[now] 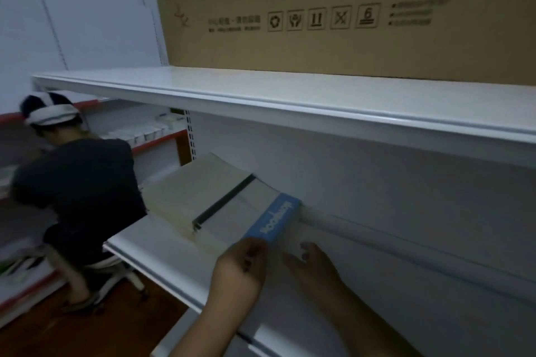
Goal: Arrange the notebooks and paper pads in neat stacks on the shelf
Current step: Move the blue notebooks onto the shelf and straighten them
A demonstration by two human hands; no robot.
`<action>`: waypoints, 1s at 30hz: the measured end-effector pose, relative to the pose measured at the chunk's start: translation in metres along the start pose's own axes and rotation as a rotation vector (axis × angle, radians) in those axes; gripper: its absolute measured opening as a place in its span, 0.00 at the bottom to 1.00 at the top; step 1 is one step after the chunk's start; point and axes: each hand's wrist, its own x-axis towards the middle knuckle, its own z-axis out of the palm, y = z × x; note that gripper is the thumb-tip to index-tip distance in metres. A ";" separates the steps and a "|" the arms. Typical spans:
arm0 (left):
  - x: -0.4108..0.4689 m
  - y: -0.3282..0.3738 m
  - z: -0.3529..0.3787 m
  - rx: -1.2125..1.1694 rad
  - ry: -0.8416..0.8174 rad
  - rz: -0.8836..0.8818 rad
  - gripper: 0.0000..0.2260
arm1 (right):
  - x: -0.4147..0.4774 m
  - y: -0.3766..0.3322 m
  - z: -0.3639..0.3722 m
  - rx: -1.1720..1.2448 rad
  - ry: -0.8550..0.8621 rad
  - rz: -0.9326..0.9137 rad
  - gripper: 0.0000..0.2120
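Fingers (255, 251) of the left hand (242, 264) pinch the white notebook (256, 203) by its blue printed band. It lies flat on the middle shelf (150, 242) against beige pads (197, 185). The right hand (311, 263) rests loosely spread beside it.

Three items lie flat on the white middle shelf (162, 243), in an overlapping row along its back panel.

1. Notebook (280, 219): a blue band along one edge is printed "Notebook" in white. It is the nearest item. The left hand (242, 265) holds its near end in a curled grip.
2. Black-strip pad (224, 201): it has a black binding strip and a white face, and lies just left of the notebook. Which of the two lies on top cannot be determined.
3. Pale pad (191, 185): it is beige-grey and lies farthest left, partly under the black-strip pad. Its far corner appears to curve upward.

The edges of the three items are not aligned.
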 end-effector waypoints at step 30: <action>0.015 -0.012 -0.090 -0.937 -0.417 -0.636 0.18 | -0.054 -0.024 -0.018 0.615 -0.297 -0.063 0.12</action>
